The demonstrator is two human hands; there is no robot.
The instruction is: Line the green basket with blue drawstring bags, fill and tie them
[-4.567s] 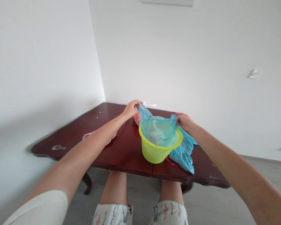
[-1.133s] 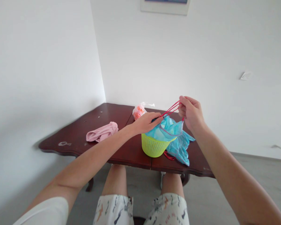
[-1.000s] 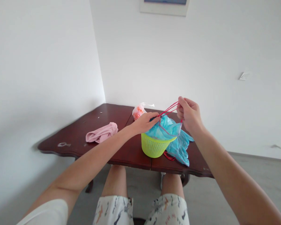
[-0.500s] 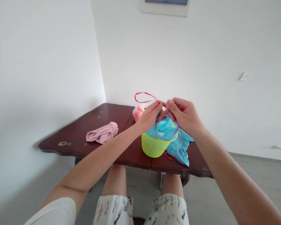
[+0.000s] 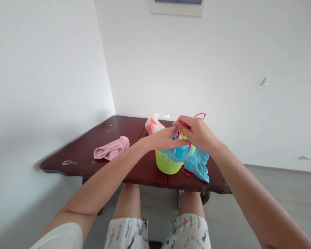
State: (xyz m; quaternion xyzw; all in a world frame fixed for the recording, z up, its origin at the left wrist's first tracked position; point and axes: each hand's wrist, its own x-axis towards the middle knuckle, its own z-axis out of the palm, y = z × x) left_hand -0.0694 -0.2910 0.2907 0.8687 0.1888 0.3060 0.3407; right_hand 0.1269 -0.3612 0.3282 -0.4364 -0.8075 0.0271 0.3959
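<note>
A light blue drawstring garbage bag (image 5: 180, 153) lies in the yellow-green plastic basket (image 5: 168, 163), part of it over the rim. My right hand (image 5: 197, 133) is closed on the bag's red drawstring (image 5: 184, 125) above the basket; a loop of it sticks up behind the knuckles. My left hand (image 5: 167, 137) reaches over the basket from the left with its fingers stretched out and apart. Its fingertips meet the right hand beside the string; some are hidden. More blue plastic bag (image 5: 198, 166) is spread on the table to the right of the basket.
On the dark wooden table (image 5: 77, 147), a folded pink cloth (image 5: 112, 148) lies left. A white plastic bag with orange print (image 5: 152, 124) stands behind the basket. Red cord (image 5: 187, 172) lies at the basket's foot. White walls rise behind and left.
The red loop that stood above my left hand is gone from there; a loop now shows behind my right hand. Both hands have dropped slightly and the left fingers have spread.
</note>
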